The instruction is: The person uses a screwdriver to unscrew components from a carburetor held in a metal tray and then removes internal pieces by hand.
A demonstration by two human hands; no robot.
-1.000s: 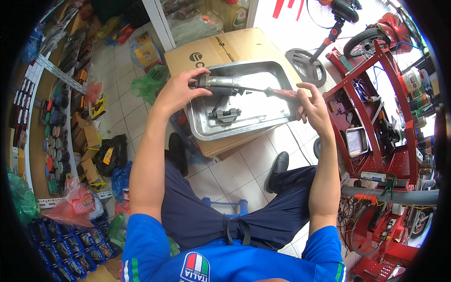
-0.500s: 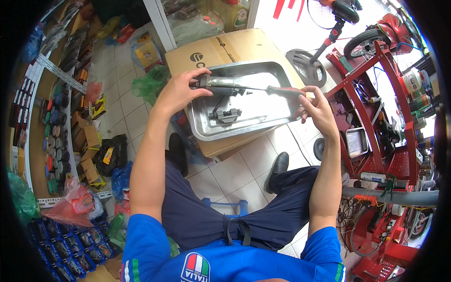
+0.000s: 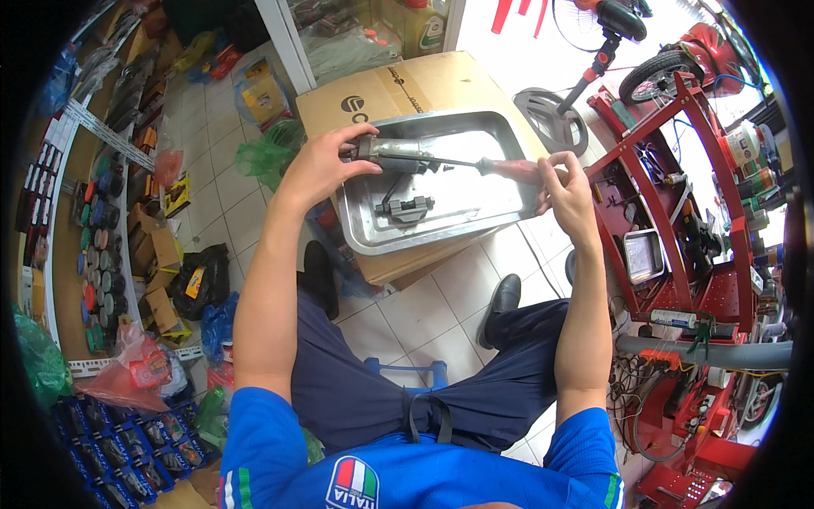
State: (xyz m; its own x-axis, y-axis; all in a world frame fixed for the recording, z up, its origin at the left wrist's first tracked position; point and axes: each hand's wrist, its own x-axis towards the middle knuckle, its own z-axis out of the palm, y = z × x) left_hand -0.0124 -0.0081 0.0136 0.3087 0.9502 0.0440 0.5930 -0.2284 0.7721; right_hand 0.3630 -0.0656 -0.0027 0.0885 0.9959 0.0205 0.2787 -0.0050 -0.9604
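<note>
Steel tray [image 3: 500,197] on a cardboard box [image 3: 465,78], a metal cylinder [image 3: 388,153] and a red-handled screwdriver [image 3: 513,170] over it.
Left hand [image 3: 329,163] spans the cylinder's left end, thumb and fingers moderately parted around it; right hand [image 3: 566,188] curls narrowly about the screwdriver handle's end, its shaft reaching to the cylinder.

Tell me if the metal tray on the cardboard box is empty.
Not empty: a grey metal part lies inside the metal tray, toward its left end, with bare bottom showing around it.
</note>
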